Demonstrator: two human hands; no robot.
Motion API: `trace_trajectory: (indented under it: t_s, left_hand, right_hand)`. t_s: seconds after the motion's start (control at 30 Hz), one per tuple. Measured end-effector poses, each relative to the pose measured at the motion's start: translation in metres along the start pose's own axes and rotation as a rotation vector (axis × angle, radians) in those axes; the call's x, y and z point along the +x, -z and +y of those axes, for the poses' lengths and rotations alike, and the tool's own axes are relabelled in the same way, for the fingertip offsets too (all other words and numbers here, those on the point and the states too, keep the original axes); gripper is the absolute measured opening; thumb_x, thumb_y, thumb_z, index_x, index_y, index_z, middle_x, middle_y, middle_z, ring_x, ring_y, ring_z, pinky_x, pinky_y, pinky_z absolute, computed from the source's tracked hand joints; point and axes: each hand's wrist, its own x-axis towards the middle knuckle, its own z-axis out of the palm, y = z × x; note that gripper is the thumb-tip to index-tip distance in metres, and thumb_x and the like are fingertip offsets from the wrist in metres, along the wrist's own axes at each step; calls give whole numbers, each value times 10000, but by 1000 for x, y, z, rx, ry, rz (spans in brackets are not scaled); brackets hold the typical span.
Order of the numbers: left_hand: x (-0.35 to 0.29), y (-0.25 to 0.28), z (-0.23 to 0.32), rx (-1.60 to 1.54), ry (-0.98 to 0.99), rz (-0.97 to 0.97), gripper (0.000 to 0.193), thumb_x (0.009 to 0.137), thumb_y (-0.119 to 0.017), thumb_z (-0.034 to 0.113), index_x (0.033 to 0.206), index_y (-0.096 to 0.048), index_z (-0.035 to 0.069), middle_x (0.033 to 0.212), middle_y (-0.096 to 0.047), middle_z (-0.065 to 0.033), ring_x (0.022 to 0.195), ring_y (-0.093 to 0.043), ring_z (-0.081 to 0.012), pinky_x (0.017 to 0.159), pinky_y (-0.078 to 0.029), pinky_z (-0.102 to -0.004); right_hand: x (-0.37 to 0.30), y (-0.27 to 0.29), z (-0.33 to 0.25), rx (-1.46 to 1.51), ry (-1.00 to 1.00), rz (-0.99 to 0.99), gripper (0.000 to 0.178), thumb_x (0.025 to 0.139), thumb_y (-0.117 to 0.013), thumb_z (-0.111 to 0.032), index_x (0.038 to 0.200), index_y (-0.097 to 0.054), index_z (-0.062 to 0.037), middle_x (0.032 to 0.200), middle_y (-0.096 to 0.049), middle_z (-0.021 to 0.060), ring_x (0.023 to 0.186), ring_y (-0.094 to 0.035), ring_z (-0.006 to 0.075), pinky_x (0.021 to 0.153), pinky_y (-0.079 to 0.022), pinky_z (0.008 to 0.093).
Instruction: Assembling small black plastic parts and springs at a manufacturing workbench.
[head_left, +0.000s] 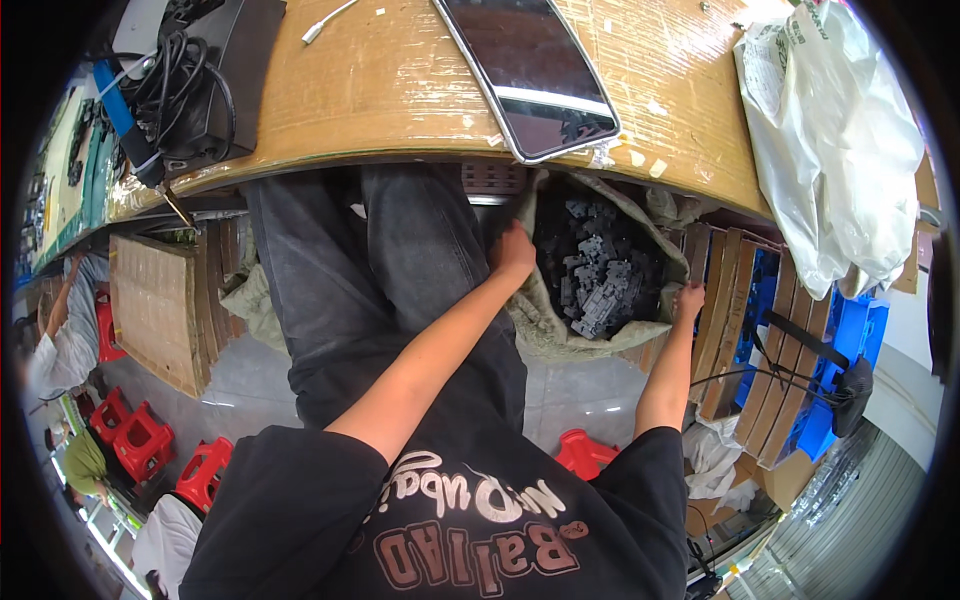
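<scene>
Two rim edges of the soft-looking green sack (545,325), right of the frame's centre, sit in my grip, right hand (689,298) pinching, left hand (513,251) seemingly clutching, fingers partly hidden, a sensible hold as the grey parts (603,288) probably weigh it down.

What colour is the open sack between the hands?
The sack is a dull greyish green, best seen in the head view.
</scene>
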Motion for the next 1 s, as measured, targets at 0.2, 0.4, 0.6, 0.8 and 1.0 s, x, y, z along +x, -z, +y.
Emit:
trace_trajectory:
  t_s: [0.2,0.4,0.6,0.8,1.0]
  left_hand:
    - [49,5,-58,-505,444,395,294,769,-483,123,1009,-526,-41,964,-584,-202,846,-580,-351,717,-440,-419]
    - [95,-22,-116,-1122,622,227,298,771,-417,165,978,-524,-20,979,-532,-185,853,-546,-302,689,-439,-403]
    - [46,-1,-55,-1062,426,-102,479,758,-456,358,1040,-529,-21,1041,-530,-168,913,-508,-261,770,-383,-370]
    - [3,19,-37,-588,68,-130,627,728,-544,567,896,-602,-34,829,-604,-121,783,-569,-224,710,-420,-350]
    - [-31,4,-37,-397,-144,-116,711,788,-397,594,737,-593,-87,714,-557,-305,799,-566,-415,691,-437,-445]
  right_hand:
    - [-101,-32,-123,-28,-93,452,419,765,-558,-381,966,-522,-15,933,-575,223,911,-550,378,782,-437,472]
    - [-101,-16,-121,-48,-175,7,370,744,-516,-255,948,-554,51,1027,-559,233,956,-535,385,803,-429,468]
    - [-84,-15,-24,863,-369,227,337,732,-459,-150,993,-553,40,945,-585,238,886,-565,352,777,-425,429]
    - [-221,40,-127,6,147,118,414,803,-525,-374,952,-541,11,932,-594,218,862,-566,360,739,-418,415]
    - [-213,23,-17,641,-34,258,419,814,-530,-339,913,-604,61,848,-623,179,763,-573,252,711,-429,355]
